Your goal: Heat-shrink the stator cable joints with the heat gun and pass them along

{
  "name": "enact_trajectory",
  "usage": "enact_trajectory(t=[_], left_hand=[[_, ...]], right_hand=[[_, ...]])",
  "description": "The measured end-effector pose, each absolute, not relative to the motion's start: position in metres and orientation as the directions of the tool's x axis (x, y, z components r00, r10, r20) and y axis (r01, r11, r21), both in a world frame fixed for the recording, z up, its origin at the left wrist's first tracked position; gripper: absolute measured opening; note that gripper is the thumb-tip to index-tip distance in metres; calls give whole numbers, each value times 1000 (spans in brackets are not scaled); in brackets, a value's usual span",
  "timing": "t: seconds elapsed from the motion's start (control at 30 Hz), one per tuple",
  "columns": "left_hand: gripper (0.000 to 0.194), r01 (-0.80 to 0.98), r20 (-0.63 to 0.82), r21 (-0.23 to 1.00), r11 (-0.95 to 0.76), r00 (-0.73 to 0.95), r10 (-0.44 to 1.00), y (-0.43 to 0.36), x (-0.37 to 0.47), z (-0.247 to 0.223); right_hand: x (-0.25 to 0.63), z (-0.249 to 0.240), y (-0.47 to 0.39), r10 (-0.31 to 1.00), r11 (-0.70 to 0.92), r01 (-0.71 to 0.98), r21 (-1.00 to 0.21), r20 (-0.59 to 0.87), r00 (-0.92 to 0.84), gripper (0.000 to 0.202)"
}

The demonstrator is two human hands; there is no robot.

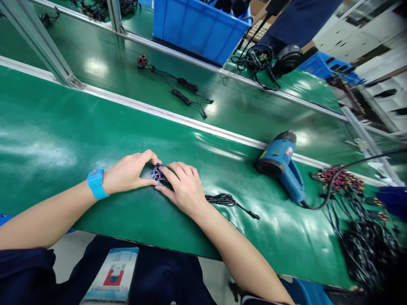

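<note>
A small round motor stator [158, 173] with copper windings and a dark bluish rim sits between my two hands, just over the green mat. My left hand [133, 171], with a blue strap on its wrist, pinches it from the left between thumb and fingers. From the right, my right hand [182, 182] has its thumb at the near edge and its fingers on the top, partly hiding it. A black bundled cable [224, 199] emerges from under my right hand and lies on the mat, its plug end toward the right.
A blue heat gun [281, 163] lies to the right, its cord running right. Beyond it is a pile of wired stators [345, 180] with black cables. Behind a metal rail lies another wired stator [142, 61]. A blue bin [197, 31] stands farther back.
</note>
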State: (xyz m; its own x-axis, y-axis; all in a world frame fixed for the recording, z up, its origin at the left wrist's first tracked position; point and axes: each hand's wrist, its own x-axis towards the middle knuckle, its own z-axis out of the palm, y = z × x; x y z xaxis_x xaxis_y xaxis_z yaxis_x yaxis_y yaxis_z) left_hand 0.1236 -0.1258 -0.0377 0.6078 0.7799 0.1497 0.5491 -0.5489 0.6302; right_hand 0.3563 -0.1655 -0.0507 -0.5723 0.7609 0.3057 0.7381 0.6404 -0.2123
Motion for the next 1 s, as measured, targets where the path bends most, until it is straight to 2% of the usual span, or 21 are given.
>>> enact_trajectory(t=[0.1,0.27,0.37,0.47,0.53,0.63,0.73,0.8,0.9,1.0], left_hand=[[43,544,146,636,-548,612,777,-127,125,-36],[68,486,150,712,-506,599,786,-121,119,-34],[51,566,173,695,-444,468,867,-109,110,-40],[36,715,156,526,-460,451,879,-97,103,-50],[34,752,132,403,-522,517,846,-94,101,-56],[34,758,128,308,-575,566,815,-97,105,-60],[33,769,120,276,-576,568,815,-100,109,-58],[31,776,97,278,-566,564,820,-101,111,-57],[29,780,65,298,-550,559,827,-100,114,-56],[27,791,38,302,-533,548,835,-100,118,-55]], right_hand=[[356,-49,-166,749,654,727,-210,314,-583,47],[374,-38,-156,783,615,569,-546,333,-526,52],[397,-31,-128,841,540,599,-591,347,-415,43],[421,-36,-82,859,509,695,-507,354,-371,42],[434,-43,-46,874,472,775,-419,338,-350,51],[445,-52,11,918,354,900,-254,280,-281,73],[447,-59,63,949,234,966,-107,239,-203,94],[445,-63,94,957,204,977,-53,223,-188,101],[441,-68,132,961,199,980,-27,203,-189,97],[440,-70,160,970,187,980,-72,171,-173,96]])
